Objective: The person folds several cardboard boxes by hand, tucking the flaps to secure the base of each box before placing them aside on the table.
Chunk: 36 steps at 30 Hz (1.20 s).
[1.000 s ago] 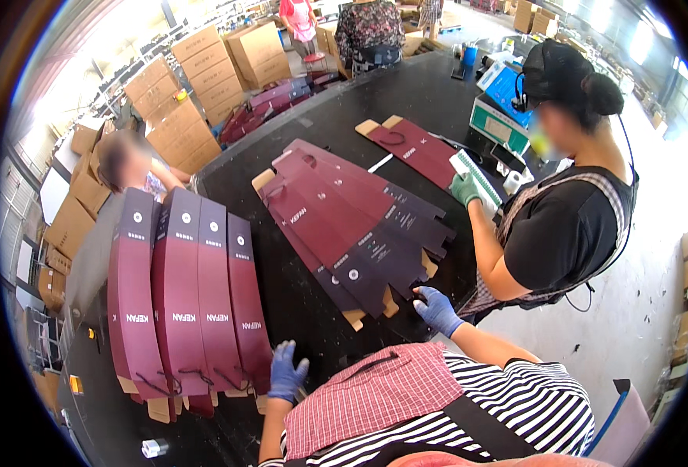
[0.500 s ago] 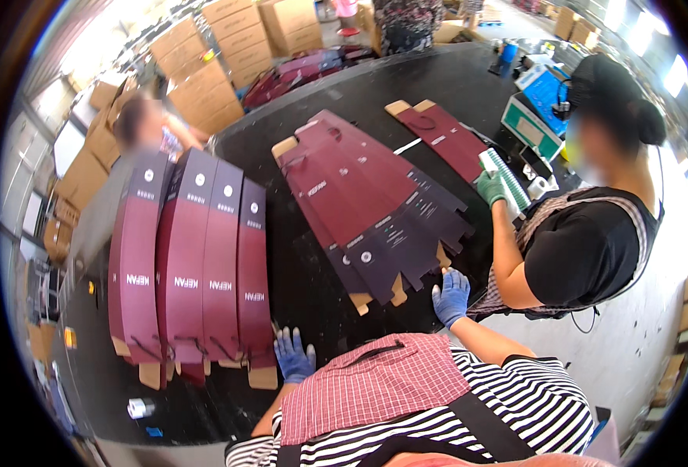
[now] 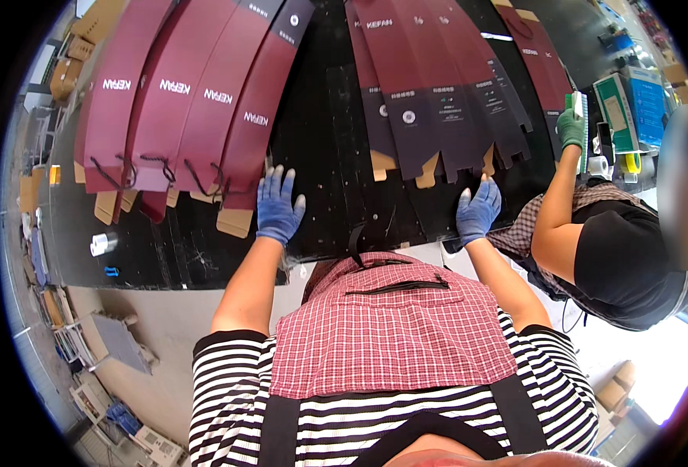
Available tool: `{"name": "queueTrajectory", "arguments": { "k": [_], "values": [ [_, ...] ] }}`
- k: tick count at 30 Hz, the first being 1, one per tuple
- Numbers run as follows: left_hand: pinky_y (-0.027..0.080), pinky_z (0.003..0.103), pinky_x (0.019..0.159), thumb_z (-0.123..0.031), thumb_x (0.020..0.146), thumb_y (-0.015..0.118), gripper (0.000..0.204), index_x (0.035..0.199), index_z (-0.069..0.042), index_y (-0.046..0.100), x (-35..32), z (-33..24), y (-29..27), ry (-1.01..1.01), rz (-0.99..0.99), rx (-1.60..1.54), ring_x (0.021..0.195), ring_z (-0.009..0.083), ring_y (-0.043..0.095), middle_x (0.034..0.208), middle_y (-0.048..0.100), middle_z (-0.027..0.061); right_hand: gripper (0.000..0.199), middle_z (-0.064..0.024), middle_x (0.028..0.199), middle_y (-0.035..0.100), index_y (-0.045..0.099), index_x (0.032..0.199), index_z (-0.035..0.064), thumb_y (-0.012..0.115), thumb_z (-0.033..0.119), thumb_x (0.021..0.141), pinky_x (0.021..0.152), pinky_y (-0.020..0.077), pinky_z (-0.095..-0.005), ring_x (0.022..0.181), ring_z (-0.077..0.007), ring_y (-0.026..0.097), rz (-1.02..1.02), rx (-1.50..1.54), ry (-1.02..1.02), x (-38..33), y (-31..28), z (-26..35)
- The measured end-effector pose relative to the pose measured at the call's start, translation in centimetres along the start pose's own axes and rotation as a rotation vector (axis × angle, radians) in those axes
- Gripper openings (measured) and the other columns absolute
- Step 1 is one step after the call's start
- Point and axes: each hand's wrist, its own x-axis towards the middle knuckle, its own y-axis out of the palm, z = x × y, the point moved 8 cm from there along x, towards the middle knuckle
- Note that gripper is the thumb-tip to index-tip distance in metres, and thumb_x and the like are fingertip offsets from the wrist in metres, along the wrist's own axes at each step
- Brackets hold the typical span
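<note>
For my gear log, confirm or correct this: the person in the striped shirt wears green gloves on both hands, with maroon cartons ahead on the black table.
Wrong glove colour: the head view shows blue gloves on the left hand and right hand. The striped shirt, maroon cartons and black table stand as stated.

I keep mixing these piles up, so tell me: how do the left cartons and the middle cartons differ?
The left cartons have their dark ends, where visible, pointing to the far side; the middle cartons have theirs on the near side. The left cartons show black cords at the near end; the middle cartons show notched flaps there. Both are maroon with white print and sit on the black table.
</note>
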Motion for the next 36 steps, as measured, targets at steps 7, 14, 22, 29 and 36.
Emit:
{"name": "queueTrajectory", "arguments": {
  "k": [7,14,22,29,36],
  "values": [
    [0.016,0.053,0.127,-0.038,0.093,0.064,0.077,0.159,-0.011,0.037,0.4,0.4,0.6,-0.01,0.061,-0.015,0.155,0.0366,0.026,0.165,0.033,0.0164,0.063,-0.0199,0.146,0.05,0.048,0.147,0.0015,0.063,0.031,0.094,0.116,0.0335,-0.0516,0.138,-0.0385,0.044,0.014,-0.018,-0.011,0.0,0.8,-0.4],
    [0.012,0.052,0.128,-0.043,0.094,0.065,0.086,0.162,-0.006,0.028,4.0,-1.4,1.9,0.035,0.005,-0.081,0.158,0.0363,0.018,0.169,0.024,0.0169,0.064,-0.0194,0.145,0.051,0.048,0.147,0.0021,0.065,0.03,0.092,0.115,0.0348,-0.0514,0.136,-0.0384,0.045,-0.01,0.005,-0.029,-0.7,0.4,-0.6],
    [0.028,0.049,0.124,-0.04,0.09,0.064,0.072,0.148,-0.002,0.045,2.7,-18.5,-2.1,0.446,0.607,-0.084,0.148,0.0349,0.04,0.154,0.047,0.0188,0.061,-0.0199,0.145,0.052,0.05,0.146,0.0017,0.064,0.031,0.093,0.115,0.0362,-0.0515,0.135,-0.0387,0.047,-0.021,-0.009,-0.041,-0.6,0.4,-0.6],
    [0.049,0.047,0.106,-0.01,0.085,0.061,0.041,0.126,-0.008,0.061,-5.2,-16.7,-5.9,0.718,0.306,-0.344,0.122,0.0373,0.057,0.135,0.058,0.0174,0.062,-0.02,0.144,0.053,0.049,0.147,0.0011,0.064,0.03,0.094,0.115,0.0354,-0.0503,0.137,-0.0382,0.046,-0.02,0.006,-0.041,-0.3,0.5,-0.4],
    [0.017,0.058,0.126,-0.045,0.095,0.063,0.083,0.158,-0.001,0.033,-3.0,-5.5,0.3,0.128,0.105,-0.036,0.155,0.0428,0.024,0.165,0.029,0.0238,0.062,-0.0199,0.145,0.053,0.049,0.148,0.0023,0.064,0.03,0.095,0.116,0.0357,-0.0496,0.136,-0.0372,0.047,-0.005,-0.009,-0.085,-0.2,1.1,-0.4]
  ]
}}
